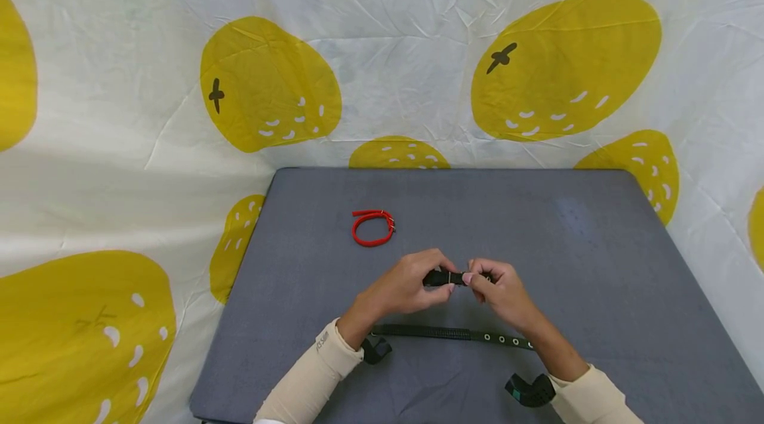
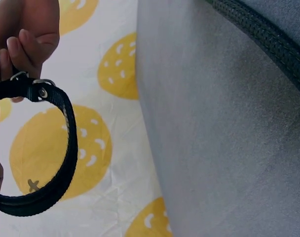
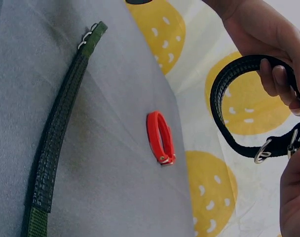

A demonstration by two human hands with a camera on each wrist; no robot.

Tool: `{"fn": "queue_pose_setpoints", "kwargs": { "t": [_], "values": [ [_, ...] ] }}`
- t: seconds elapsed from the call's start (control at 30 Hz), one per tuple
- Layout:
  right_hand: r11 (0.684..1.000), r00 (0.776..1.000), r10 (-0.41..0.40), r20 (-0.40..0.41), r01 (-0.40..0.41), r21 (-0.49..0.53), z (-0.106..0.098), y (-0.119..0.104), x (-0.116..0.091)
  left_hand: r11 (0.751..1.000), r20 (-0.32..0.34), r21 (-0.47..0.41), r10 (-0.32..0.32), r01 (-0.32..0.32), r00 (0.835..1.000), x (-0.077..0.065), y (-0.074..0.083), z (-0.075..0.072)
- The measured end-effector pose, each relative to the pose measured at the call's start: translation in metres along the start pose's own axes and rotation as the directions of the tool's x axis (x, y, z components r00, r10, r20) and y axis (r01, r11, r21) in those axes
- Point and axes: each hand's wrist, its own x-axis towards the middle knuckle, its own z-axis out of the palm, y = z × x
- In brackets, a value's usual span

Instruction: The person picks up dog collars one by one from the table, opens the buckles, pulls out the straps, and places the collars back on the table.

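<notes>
Both hands hold a black collar (image 1: 438, 278) above the table, bent into a loop. My left hand (image 1: 414, 281) grips one side of the loop, fingers over the band, seen at the upper right of the right wrist view. At the buckle end, my right hand (image 1: 500, 292) pinches the strap with thumb and fingertips. The silver buckle (image 3: 292, 143) and a D-ring (image 3: 263, 151) show beside those fingers in the right wrist view. Below the hands, a dark green collar (image 1: 442, 332) with metal eyelets lies stretched out flat. A red collar (image 1: 371, 243), looped, lies farther back.
A grey padded table (image 1: 286, 265) carries the collars. Behind it and at its sides hangs a white cloth (image 1: 406, 79) printed with yellow fruit. Black wrist mounts (image 1: 530, 391) sit by the cream sleeves (image 1: 319, 371).
</notes>
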Motion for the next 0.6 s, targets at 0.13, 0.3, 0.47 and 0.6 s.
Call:
{"fn": "queue_pose_setpoints", "kwargs": {
  "t": [0.13,0.3,0.47,0.6],
  "values": [
    [0.999,1.000,-0.017,-0.016,0.017,0.039,-0.0009,0.0001,0.0006,1.000,-0.010,0.002,0.010,-0.010,1.000,0.0002,-0.0016,-0.0007],
    [0.999,1.000,0.003,-0.011,-0.003,0.047,-0.0018,0.0010,-0.0006,1.000,-0.004,0.015,0.022,-0.022,1.000,0.0001,-0.0027,-0.0012],
    [0.999,0.998,0.034,-0.047,-0.033,0.040,-0.0001,0.0009,-0.0016,1.000,-0.015,0.004,0.012,-0.012,1.000,-0.0009,-0.0027,-0.0014],
    [0.997,0.992,0.054,-0.114,-0.046,0.069,0.0014,0.0010,-0.0014,1.000,-0.039,-0.013,-0.021,0.020,0.999,-0.0019,-0.0037,-0.0001]
  ]
}}
